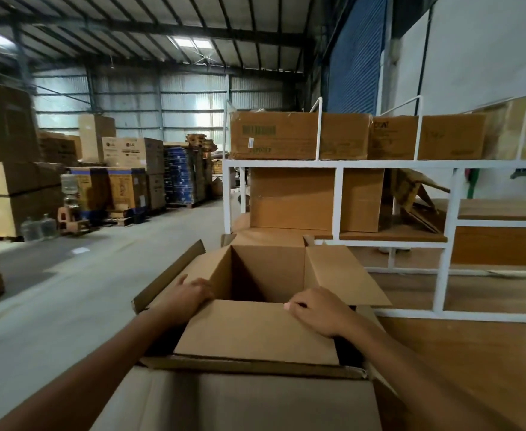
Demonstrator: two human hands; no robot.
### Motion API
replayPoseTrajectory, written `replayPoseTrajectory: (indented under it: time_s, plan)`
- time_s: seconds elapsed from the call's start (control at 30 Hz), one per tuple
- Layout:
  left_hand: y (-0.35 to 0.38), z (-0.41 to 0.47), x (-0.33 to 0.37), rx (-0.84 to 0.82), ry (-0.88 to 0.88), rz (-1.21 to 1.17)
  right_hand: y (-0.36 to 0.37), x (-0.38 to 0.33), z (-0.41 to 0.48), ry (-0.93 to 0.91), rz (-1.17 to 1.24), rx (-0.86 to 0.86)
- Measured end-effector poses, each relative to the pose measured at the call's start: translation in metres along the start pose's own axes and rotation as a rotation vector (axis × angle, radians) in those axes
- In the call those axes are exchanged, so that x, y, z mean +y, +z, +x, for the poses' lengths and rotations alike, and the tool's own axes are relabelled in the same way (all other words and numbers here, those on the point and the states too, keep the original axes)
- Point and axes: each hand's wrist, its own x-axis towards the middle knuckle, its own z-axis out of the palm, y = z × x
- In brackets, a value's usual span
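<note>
risk: near flap [255,331] may spring back up, w/ right hand [317,312] fingers only curled on its edge, left hand [188,295] fingers flat on side flap [166,273].

The box [255,331] sits nearest, top open. The left hand [187,295] rests on the box's left flap, and the right hand [321,309] grips the near flap's edge at the box's right. Behind and right of the box stands a rack [336,164], with cartons [299,135] on top of it. A tabletop [473,353] lies right of the box, under the rack. Far left of the box are stacks [3,157], with jugs [39,227] on the floor before them.
</note>
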Motion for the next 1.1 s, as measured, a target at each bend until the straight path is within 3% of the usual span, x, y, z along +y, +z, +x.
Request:
replayPoseTrajectory:
  time_s: [0.17,0.27,0.43,0.5,0.63,0.83,1.0,1.1]
  plan:
    - [0.002,-0.006,-0.021,0.002,-0.064,-0.049,0.012,-0.012,-0.01,-0.038,0.028,-0.036]
    - [0.005,-0.009,-0.015,-0.011,-0.097,-0.239,0.012,-0.01,-0.012,-0.017,0.113,-0.011]
    - [0.005,-0.021,-0.007,-0.031,-0.121,-0.241,-0.015,-0.016,-0.002,0.054,0.207,-0.22]
    - [0.0,-0.025,0.001,0.04,-0.122,-0.248,-0.014,-0.024,0.002,0.074,0.162,-0.241]
    - [0.003,-0.026,0.024,0.206,-0.107,-0.29,-0.016,-0.026,0.003,0.109,-0.038,-0.102]
    - [0.012,-0.025,0.026,0.018,-0.039,-0.2,0.003,-0.016,-0.007,0.157,-0.054,-0.141]
    - [-0.039,-0.027,0.021,-0.31,0.023,-0.182,-0.007,-0.028,-0.007,0.217,0.032,-0.276]
    - [-0.072,-0.013,0.033,-0.163,0.036,-0.314,-0.014,-0.035,0.0,0.167,0.059,-0.202]
